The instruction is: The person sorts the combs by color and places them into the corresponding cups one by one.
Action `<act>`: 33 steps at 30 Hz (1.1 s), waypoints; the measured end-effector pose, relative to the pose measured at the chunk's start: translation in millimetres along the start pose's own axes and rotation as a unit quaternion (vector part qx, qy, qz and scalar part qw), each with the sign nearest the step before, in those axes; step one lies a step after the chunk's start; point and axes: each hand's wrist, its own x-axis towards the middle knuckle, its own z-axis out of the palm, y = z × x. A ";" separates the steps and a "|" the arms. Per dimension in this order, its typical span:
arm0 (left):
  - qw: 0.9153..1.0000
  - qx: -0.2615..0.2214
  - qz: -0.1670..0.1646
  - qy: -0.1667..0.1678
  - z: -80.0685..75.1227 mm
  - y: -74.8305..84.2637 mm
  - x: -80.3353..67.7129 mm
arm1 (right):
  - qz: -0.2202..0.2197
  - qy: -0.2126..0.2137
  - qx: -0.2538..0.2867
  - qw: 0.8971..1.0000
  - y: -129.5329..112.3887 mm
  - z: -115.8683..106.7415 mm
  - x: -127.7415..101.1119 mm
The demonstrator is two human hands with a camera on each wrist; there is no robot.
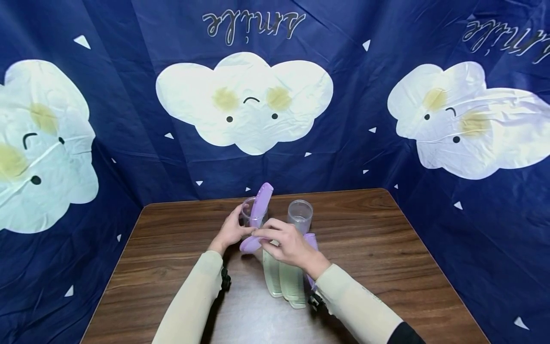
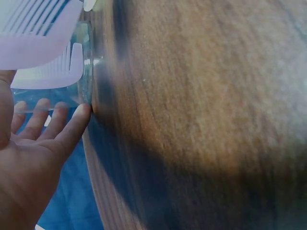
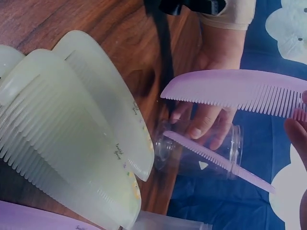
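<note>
My left hand (image 1: 232, 231) grips a clear plastic cup (image 1: 245, 208) on the far part of the table, fingers along one side and thumb towards the front. Inside the cup leans a purple comb (image 1: 263, 200), its upper end sticking out above the rim. My right hand (image 1: 287, 242) pinches a second purple comb (image 3: 220, 87) by one end, just in front of the cup. In the right wrist view this comb is apart from the cup, teeth towards it. The left wrist view shows the cupped comb (image 2: 53, 76) through the clear wall.
Another clear cup (image 1: 301, 210) stands to the right. Several pale green combs (image 1: 293, 282) lie overlapping before my right hand, with a purple comb (image 1: 311, 240) beside them, partly under my forearm. A blue cloth (image 1: 343, 162) with clouds hangs behind the wooden table (image 1: 172, 258).
</note>
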 end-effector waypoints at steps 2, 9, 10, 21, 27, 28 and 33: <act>1.000 0.000 -0.001 0.001 0.1 -0.1 0.1 | 0.004 0.011 0.010 1.000 0.7 -2.6 1.5; 1.000 0.000 -0.015 -0.001 -0.3 1.0 1.2 | 0.028 0.040 0.035 0.998 3.2 -13.5 5.8; 1.000 0.000 -0.018 -0.001 -0.4 1.3 1.4 | 0.034 0.041 0.037 0.998 3.5 -15.5 6.3; 0.999 -0.001 -0.034 -0.003 -1.3 1.0 2.1 | 0.087 0.075 0.065 0.991 9.9 -36.7 14.2; 1.000 0.002 -0.019 0.001 -1.4 0.0 2.6 | 0.121 0.093 0.065 0.986 11.7 -43.4 18.7; 1.000 0.002 -0.016 0.002 -1.3 -0.3 2.8 | 0.126 0.095 0.066 0.985 11.9 -44.2 19.2; 1.000 0.005 -0.009 0.006 -0.5 -2.1 2.5 | 0.145 0.112 0.073 0.980 13.9 -48.7 23.4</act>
